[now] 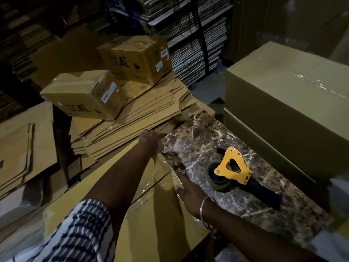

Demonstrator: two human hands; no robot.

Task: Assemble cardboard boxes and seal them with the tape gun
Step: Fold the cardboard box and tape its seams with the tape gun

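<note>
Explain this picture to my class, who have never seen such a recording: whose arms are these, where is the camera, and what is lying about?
There is no machine. A person wears the one camera on their head, so you look down their own arms. The left hand grips the far corner of a taped cardboard box; the right hand lies flat on its near edge. A yellow tape gun rests unheld on the marble slab. Behind are flattened cartons and two printed boxes.
</note>
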